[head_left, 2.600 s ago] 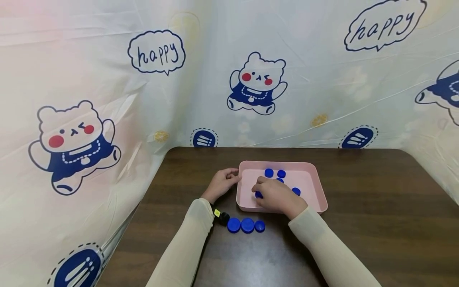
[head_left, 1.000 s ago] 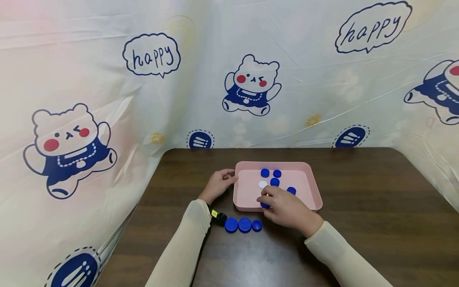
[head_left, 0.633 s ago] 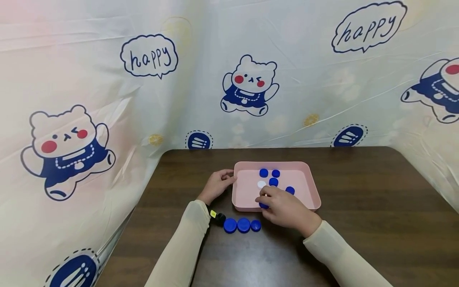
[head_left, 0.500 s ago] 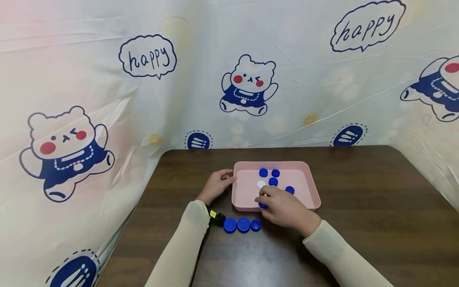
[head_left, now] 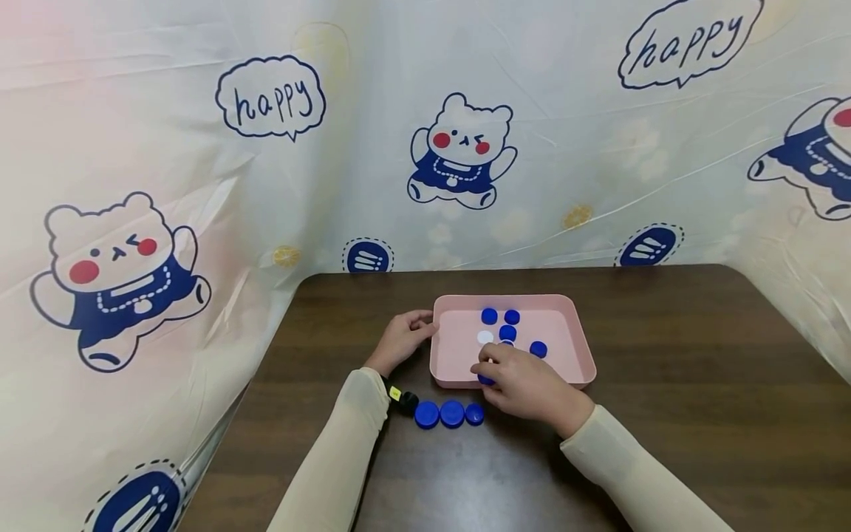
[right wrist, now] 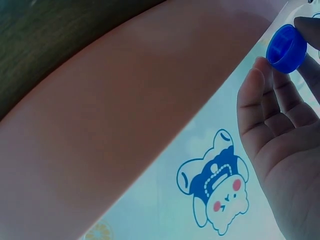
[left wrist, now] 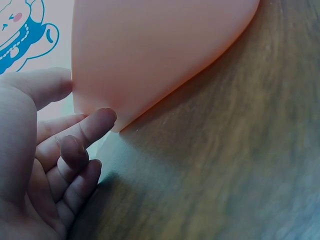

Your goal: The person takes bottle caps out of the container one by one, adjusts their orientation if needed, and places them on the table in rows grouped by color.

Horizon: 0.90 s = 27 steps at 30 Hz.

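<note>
My right hand pinches a blue bottle cap between thumb and fingers. It holds the cap on edge at the near side of the pink tray, the hollow ribbed inside showing in the right wrist view. My left hand grips the tray's left side, thumb at the rim and fingertips against the outer wall. Inside the tray lie several more blue caps and a white disc. Part of one cap is hidden behind my right hand.
Three blue caps stand in a touching row on the brown table, in front of the tray. The black wrist camera on my left wrist is close beside the row's left end. A printed curtain hangs behind the table.
My right hand has drawn back toward the tray's near edge with a blue cap, uncovering the white disc. My left hand stays at the rim. The head view has shifted slightly.
</note>
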{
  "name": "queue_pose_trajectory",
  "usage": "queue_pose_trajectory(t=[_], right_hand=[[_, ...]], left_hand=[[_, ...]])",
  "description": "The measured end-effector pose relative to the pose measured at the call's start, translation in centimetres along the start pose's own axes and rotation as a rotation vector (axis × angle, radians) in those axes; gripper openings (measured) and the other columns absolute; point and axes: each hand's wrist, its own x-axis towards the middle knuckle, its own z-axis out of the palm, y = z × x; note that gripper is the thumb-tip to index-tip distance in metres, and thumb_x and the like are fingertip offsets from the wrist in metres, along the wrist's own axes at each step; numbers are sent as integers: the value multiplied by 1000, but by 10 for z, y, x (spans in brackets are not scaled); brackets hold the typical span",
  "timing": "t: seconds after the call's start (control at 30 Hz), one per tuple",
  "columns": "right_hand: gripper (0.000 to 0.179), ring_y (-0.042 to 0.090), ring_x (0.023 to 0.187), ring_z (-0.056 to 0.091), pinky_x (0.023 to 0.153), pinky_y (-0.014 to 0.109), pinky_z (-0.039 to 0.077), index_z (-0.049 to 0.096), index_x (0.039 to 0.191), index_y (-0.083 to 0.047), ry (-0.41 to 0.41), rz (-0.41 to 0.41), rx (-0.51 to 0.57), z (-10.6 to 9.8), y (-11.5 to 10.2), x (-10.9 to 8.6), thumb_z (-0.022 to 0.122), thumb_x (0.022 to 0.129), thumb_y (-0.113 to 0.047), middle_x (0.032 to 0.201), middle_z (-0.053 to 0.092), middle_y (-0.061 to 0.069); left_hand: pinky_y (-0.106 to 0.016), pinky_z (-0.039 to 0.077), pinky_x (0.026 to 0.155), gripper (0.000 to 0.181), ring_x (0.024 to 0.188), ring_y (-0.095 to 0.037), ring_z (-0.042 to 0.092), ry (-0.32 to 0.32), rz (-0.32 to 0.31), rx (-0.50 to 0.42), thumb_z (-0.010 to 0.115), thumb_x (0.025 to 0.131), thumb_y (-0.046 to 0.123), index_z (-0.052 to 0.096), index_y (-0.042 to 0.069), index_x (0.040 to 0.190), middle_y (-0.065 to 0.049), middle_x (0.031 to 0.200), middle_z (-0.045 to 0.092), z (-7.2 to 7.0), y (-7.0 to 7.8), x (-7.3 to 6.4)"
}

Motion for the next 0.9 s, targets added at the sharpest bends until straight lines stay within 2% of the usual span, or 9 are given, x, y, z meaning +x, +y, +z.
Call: queue_pose_trajectory(t=[0.17,0.33,0.5,0.9], right_hand=[[28,11,81,55,76,27,51,74,110,-12,-11,10,-3,0,-2,-3,75,84,-21,96,58,-2],[29,8,78,53,72,24,51,74,110,-13,-16,23,3,-3,-2,-5,75,84,-26,94,56,-3],[28,9,80,53,74,25,52,74,109,-13,-6,26,-2,-7,-2,-5,76,84,-25,95,57,-2],[26,10,81,55,77,28,52,73,108,-13,-61,47,18,-3,-5,-11,76,85,-26,95,59,-2]], left_hand=[[-33,47,66,43,75,-22,57,-16,-10,-15,68,91,36,64,13,127,-2,84,65,1,1,-2],[-33,47,64,40,73,-21,57,-3,4,-17,68,91,32,65,12,126,-3,82,65,0,-1,-1],[-34,47,66,41,75,-21,57,-2,-4,-2,68,91,34,64,13,126,-2,83,65,-1,-2,1],[-35,48,67,44,76,-23,58,-3,-7,3,68,90,37,64,12,127,-3,83,65,-1,-1,2]])
